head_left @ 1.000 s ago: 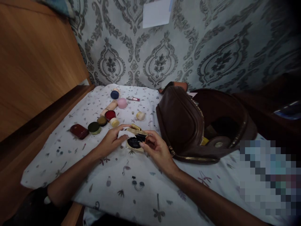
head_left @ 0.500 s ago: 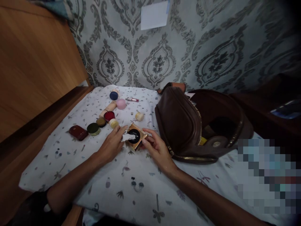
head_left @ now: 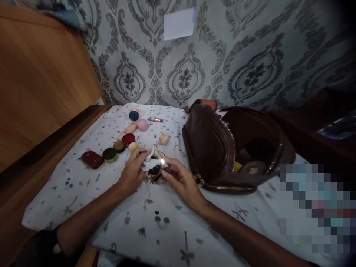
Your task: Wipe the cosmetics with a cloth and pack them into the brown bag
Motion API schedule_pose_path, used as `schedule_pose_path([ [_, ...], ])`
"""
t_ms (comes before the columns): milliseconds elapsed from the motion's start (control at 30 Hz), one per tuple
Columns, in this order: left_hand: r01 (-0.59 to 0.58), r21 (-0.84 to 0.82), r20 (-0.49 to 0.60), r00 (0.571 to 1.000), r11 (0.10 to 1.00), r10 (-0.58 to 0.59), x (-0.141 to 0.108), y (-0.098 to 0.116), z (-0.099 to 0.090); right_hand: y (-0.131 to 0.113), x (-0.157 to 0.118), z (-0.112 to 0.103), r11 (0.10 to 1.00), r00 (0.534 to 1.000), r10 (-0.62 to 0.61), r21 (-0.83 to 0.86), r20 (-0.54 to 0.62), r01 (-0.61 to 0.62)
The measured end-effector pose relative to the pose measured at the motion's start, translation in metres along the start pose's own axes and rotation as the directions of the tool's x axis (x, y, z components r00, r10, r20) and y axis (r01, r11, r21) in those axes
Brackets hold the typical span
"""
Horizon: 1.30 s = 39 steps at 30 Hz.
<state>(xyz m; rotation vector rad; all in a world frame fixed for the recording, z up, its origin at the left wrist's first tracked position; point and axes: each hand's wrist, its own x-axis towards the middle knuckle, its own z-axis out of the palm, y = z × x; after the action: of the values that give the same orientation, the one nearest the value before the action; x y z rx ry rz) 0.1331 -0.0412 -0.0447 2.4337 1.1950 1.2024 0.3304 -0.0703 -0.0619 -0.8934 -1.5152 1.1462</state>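
Note:
Between my hands is a gold compact case with a black round part on it, tilted and catching a bright glint. My right hand grips its right side with thumb and fingers. A crumpled white tissue is pinched in my left hand and lies against the compact, covering part of it. Just beyond my left fingers sit a small yellow-white jar and a red round jar. A pale small jar stands behind the compact.
An open brown leather bag stands at the right. On the patterned cloth at left lie a dark red case, a green-lidded jar, a beige tube, a pink jar, a blue-lidded jar and a lipstick.
The compact has been tilted, so its face now shows less and reflects light. My left hand and the tissue have shifted across it. The camera view has moved slightly.

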Motion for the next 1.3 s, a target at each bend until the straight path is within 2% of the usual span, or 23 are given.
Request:
schedule_pose_path([
  [100, -0.107, 0.013, 0.023, 0.994, 0.994, 0.106, -0.004, 0.003, 0.003, 0.002, 0.0, 0.0, 1.0, 1.0, -0.009, 0.003, -0.008, 0.009],
  [233, -0.272, 0.011, 0.049, 0.961, 0.962, 0.271, -0.006, 0.013, 0.004, 0.002, 0.001, 0.0, 1.0, 1.0, -0.021, 0.018, -0.02, 0.021],
  [433, -0.392, -0.05, 0.111, 0.912, 0.918, 0.396, -0.005, 0.02, 0.002, 0.004, 0.004, 0.001, 0.995, 0.999, 0.01, 0.101, -0.032, -0.007],
  [533, -0.407, -0.05, 0.119, 0.904, 0.912, 0.41, -0.005, 0.02, 0.001, 0.004, 0.004, 0.002, 0.994, 0.999, 0.022, 0.112, -0.045, -0.017],
  [667, -0.382, 0.008, 0.102, 0.92, 0.924, 0.379, -0.004, 0.017, 0.0, 0.002, 0.003, 0.002, 0.995, 0.999, 0.007, 0.097, -0.041, -0.003],
  [833, -0.241, 0.062, 0.092, 0.968, 0.969, 0.235, -0.002, 0.008, -0.002, 0.002, 0.002, 0.002, 0.996, 0.998, 0.025, 0.085, -0.06, -0.02],
  [933, -0.194, 0.061, 0.096, 0.977, 0.979, 0.188, -0.001, 0.004, -0.002, 0.004, 0.002, 0.003, 0.995, 0.998, 0.027, 0.096, -0.052, -0.022],
  [1100, -0.26, 0.011, 0.116, 0.959, 0.966, 0.257, -0.001, 0.005, -0.002, 0.002, 0.002, 0.0, 0.997, 0.999, -0.006, 0.074, -0.039, 0.008],
  [1233, -0.312, -0.042, 0.165, 0.935, 0.949, 0.315, -0.001, 0.007, -0.006, -0.003, 0.002, -0.005, 0.997, 0.999, 0.045, 0.07, -0.008, -0.045],
  [1300, -0.372, -0.046, 0.204, 0.905, 0.927, 0.373, -0.001, 0.009, -0.008, -0.005, 0.002, -0.008, 0.995, 0.997, 0.07, 0.073, -0.031, -0.068],
])
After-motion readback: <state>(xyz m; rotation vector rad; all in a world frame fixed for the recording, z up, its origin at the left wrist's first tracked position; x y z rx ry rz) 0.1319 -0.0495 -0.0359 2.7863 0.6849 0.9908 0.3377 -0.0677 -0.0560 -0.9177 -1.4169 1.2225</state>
